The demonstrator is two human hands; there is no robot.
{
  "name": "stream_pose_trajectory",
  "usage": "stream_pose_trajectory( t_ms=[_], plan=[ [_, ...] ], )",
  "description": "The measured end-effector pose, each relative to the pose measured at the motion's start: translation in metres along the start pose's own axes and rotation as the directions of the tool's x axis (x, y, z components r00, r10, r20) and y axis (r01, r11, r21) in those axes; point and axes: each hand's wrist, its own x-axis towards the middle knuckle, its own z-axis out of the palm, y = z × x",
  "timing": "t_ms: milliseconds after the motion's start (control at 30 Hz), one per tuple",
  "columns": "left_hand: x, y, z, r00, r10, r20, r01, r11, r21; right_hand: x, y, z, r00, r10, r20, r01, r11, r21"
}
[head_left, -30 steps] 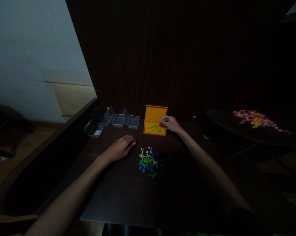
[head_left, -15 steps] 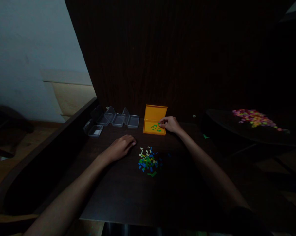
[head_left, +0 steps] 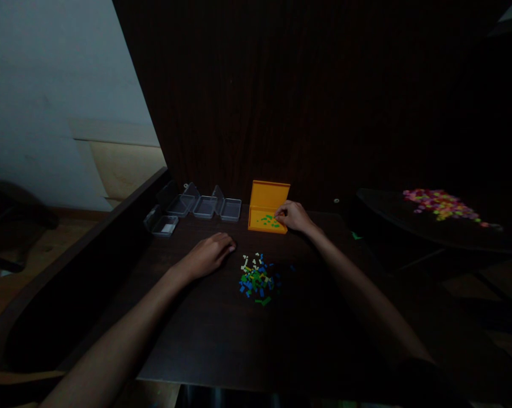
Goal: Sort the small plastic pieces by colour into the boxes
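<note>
An open yellow box (head_left: 252,229) stands at the back of the dark table, its lid tilted up behind. Small green bricks (head_left: 269,219) lie scattered in its base. My right hand (head_left: 295,216) reaches over the box's right side, fingertips pinched together just above the bricks; whatever they may hold is too small to make out. On the table to the left rests my left hand (head_left: 213,251), fingers curled in and no object showing. Between my forearms lies a loose pile of small blue, green, white and yellow bricks (head_left: 256,279).
Clear plastic boxes with raised lids (head_left: 205,207) line the back left; a smaller one (head_left: 166,226) has a white label. A low side wall (head_left: 81,249) bounds the table on the left. Pink and yellow pieces (head_left: 443,205) cover part of a dark surface at right.
My right hand has shifted very slightly at the box's right side, fingertips still together. My left hand and the brick pile have stayed put.
</note>
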Motion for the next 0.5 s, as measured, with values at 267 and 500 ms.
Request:
stream_pose_trajectory(
  t_ms=[267, 500],
  plan=[
    [-0.0008, -0.0003, 0.0002, 1.000, 0.018, -0.011, -0.018, 1.000, -0.021, 0.0003, 0.0031, 0.0048, 0.999, 0.029, 0.030, -0.029, 1.000, -0.004],
    [-0.0005, 0.0009, -0.0003, 1.000, -0.002, -0.009, 0.002, 1.000, 0.007, 0.0014, 0.0037, 0.0009, 0.999, 0.037, 0.023, -0.036, 0.999, -0.020]
  ],
)
